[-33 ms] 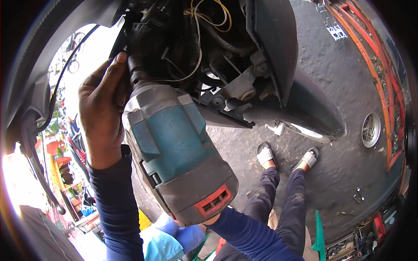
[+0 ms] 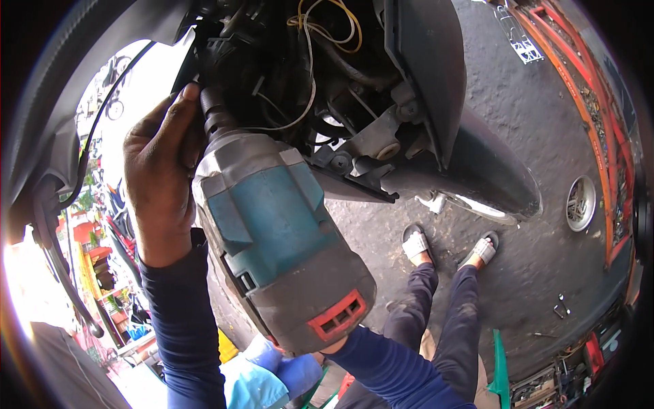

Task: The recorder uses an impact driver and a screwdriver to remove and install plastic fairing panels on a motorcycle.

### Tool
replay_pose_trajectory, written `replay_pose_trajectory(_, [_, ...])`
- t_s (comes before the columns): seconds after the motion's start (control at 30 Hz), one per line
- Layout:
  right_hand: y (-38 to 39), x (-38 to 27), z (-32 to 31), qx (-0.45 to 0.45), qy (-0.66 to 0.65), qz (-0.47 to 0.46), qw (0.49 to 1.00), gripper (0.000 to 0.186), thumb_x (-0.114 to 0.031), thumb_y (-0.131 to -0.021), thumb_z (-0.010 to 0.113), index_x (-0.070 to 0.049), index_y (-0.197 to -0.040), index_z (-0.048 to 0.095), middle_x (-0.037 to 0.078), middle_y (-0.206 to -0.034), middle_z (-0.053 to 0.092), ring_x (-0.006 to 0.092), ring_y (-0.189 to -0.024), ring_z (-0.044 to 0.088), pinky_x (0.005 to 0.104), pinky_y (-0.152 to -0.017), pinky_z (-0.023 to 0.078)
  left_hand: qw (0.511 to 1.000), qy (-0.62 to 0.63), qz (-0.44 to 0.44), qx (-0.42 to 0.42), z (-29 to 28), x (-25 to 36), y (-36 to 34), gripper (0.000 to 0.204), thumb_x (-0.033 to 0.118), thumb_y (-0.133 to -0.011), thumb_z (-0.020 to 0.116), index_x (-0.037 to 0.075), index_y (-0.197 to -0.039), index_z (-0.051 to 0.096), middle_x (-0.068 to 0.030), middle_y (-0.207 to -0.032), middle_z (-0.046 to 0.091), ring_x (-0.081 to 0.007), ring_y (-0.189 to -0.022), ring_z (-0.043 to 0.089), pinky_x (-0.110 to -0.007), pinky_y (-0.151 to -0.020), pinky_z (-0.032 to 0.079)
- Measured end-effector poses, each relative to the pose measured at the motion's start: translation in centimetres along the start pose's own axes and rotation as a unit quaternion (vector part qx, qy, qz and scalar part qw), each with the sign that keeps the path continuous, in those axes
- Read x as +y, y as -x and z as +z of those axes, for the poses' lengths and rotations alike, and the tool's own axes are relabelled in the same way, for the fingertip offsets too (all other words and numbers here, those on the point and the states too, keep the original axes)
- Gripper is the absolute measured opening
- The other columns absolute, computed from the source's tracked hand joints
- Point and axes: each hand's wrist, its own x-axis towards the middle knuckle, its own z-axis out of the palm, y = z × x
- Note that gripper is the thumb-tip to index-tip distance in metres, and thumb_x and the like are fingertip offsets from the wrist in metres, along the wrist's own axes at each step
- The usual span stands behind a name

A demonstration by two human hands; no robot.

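A teal and dark grey cordless impact wrench (image 2: 269,215) slants up into the opened front of a motorbike (image 2: 354,75). Its dark socket (image 2: 214,112) reaches among shadowed parts, so its tip and whatever it meets are hidden. My right hand (image 2: 335,346) is behind the tool's rear end, gripping it from below; only a bit of the wrist shows. Beside the socket, my left hand (image 2: 160,170) is closed, its thumb pressed up near the edge of a dark panel. What its curled fingers hold is out of sight. A loose white wire (image 2: 312,82) hangs right of the socket.
A dark front fender (image 2: 477,163) extends to the right over the wheel. A round metal bowl (image 2: 580,203) of small parts stands on the dark floor, near an orange-red metal frame (image 2: 586,102). Small tools (image 2: 561,306) lie lower right. A brake lever (image 2: 65,273) hangs at left.
The rear of the impact wrench has shifted very slightly to the right. Both hands stay in nearly the same place.
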Motion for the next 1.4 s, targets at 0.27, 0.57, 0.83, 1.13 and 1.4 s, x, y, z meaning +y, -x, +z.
replay_pose_trajectory(0.27, [0.0,1.0,-0.2,0.082,0.059,-0.038,0.994,0.043,-0.030,-0.069,0.074,-0.015,-0.107,0.063,0.004,-0.098,0.065,0.0196,-0.094,0.061,0.0357,-0.090,0.040,0.999,0.042,-0.006,0.001,-0.4,-0.4,0.6,0.017,0.013,-0.091,0.061,-0.002,-0.095,0.067,0.0024,-0.063,0.056,-0.0005,-0.048,0.041,-0.016,-0.045,0.027])
replay_pose_trajectory(0.57, [-3.8,-1.2,-3.4,0.014,-0.190,0.006,0.982,0.035,-0.019,-0.067,0.071,-0.004,-0.096,0.059,0.015,-0.092,0.060,0.0320,-0.075,0.063,0.0372,-0.064,0.052,1.000,0.028,-0.011,-0.002,-1.1,-0.9,0.4,0.021,0.013,-0.091,0.061,-0.002,-0.104,0.067,0.0000,-0.071,0.063,-0.0016,-0.052,0.049,-0.015,-0.048,0.035])
replay_pose_trajectory(0.83, [-5.4,-2.3,-6.1,-0.063,-0.152,0.088,0.982,0.048,-0.020,-0.067,0.075,0.000,-0.105,0.054,0.016,-0.085,0.063,0.0342,-0.071,0.063,0.0364,-0.065,0.051,0.992,0.111,-0.052,0.027,-2.2,-2.5,-0.1,0.024,0.011,-0.090,0.062,0.000,-0.112,0.066,-0.0082,-0.093,0.070,-0.0104,-0.076,0.066,-0.020,-0.064,0.052])
replay_pose_trajectory(1.13, [-6.9,-2.7,-7.0,-0.122,-0.119,0.118,0.978,0.050,-0.017,-0.068,0.076,0.001,-0.108,0.050,0.018,-0.079,0.063,0.0360,-0.071,0.064,0.0372,-0.063,0.051,0.988,0.140,-0.069,0.018,-4.0,-3.4,-0.8,0.025,0.013,-0.088,0.067,0.003,-0.111,0.068,-0.0088,-0.096,0.071,-0.0114,-0.080,0.067,-0.020,-0.067,0.053])
replay_pose_trajectory(1.4, [-6.4,-2.2,-6.4,-0.111,-0.166,0.128,0.971,0.050,-0.016,-0.067,0.076,0.001,-0.106,0.050,0.018,-0.079,0.063,0.0361,-0.070,0.063,0.0374,-0.062,0.050,0.991,0.063,-0.073,0.091,-1.9,-2.4,0.0,0.028,0.016,-0.089,0.066,0.003,-0.114,0.066,-0.0087,-0.095,0.071,-0.0107,-0.079,0.067,-0.021,-0.065,0.052])
